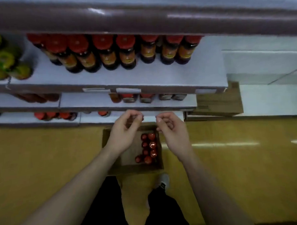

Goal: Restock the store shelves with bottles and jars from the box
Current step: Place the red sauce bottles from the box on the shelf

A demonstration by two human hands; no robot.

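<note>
A brown cardboard box point(112, 167) stands on the yellow floor below me, with several red-capped bottles point(148, 147) upright in its right half. Both of my hands hover above the box, in front of the low shelves. My left hand point(123, 130) has its fingers curled and apart, holding nothing. My right hand point(172, 131) is also loosely curled and empty. On the white upper shelf point(142, 76) stands a row of dark bottles with red caps and orange labels point(126, 53).
Green-lidded jars point(3, 59) sit at the shelf's left end. Lower shelves point(85, 101) hold more red-lidded jars point(129, 97). A wooden panel point(217, 101) is at the shelving's right end. My legs and one shoe point(163, 181) stand just behind the box.
</note>
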